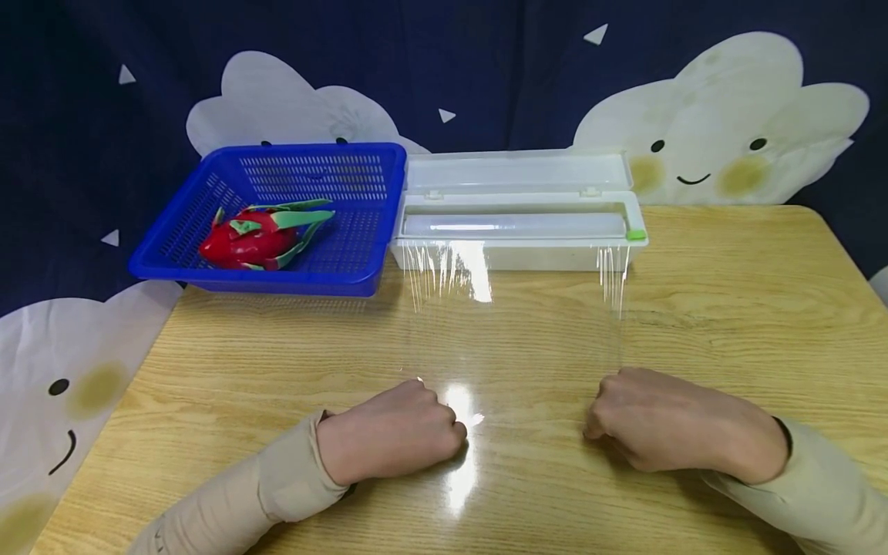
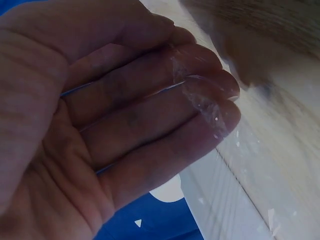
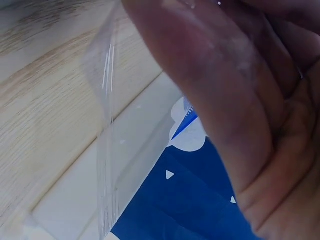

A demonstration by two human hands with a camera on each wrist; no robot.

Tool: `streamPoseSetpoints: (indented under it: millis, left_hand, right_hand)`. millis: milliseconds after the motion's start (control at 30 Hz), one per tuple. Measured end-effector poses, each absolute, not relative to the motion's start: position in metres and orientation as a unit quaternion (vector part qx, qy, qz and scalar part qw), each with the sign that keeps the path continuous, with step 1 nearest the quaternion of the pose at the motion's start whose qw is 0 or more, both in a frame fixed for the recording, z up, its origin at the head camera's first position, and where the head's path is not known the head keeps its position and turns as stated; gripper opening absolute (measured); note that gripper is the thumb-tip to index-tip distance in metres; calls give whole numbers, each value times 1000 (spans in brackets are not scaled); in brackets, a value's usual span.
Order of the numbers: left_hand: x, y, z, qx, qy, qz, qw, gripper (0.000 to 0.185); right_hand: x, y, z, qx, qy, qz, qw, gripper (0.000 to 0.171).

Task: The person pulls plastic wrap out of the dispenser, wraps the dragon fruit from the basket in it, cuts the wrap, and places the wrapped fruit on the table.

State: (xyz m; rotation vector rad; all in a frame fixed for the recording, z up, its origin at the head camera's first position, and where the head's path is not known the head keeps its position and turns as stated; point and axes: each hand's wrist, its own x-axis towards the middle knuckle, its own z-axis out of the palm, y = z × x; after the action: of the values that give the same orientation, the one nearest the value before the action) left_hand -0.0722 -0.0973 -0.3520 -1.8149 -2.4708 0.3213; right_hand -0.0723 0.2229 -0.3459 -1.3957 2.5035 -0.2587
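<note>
A clear sheet of plastic wrap [image 1: 513,331] stretches from a white dispenser box [image 1: 520,257] toward me. My left hand [image 1: 391,432] pinches its near left edge between thumb and index finger. In the left wrist view, crumpled film [image 2: 202,105] lies across the other fingers. On the near right edge, my right hand [image 1: 676,424] grips the film with curled fingers. Loose folds of wrap [image 3: 106,135] run beside that hand in the right wrist view; its thumb tip is hidden. Inside the box sits the film roll [image 1: 513,225], under a raised lid [image 1: 516,171].
Left of the box stands a blue plastic basket [image 1: 298,287], holding a red dragon fruit [image 1: 251,239] with green leaves. A small green piece [image 1: 636,234] is on the box's right front corner. Behind the wooden table [image 1: 749,308] hangs a dark blue cloth [image 1: 486,54] with clouds.
</note>
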Motion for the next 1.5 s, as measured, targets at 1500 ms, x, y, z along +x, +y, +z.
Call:
streamPoseSetpoints:
  millis: [1500]
  left_hand:
    - [-64,-96,-350,-604,-791,94,26,37]
  right_hand:
    - [-67,219,-345,-477,858,-70,177,45]
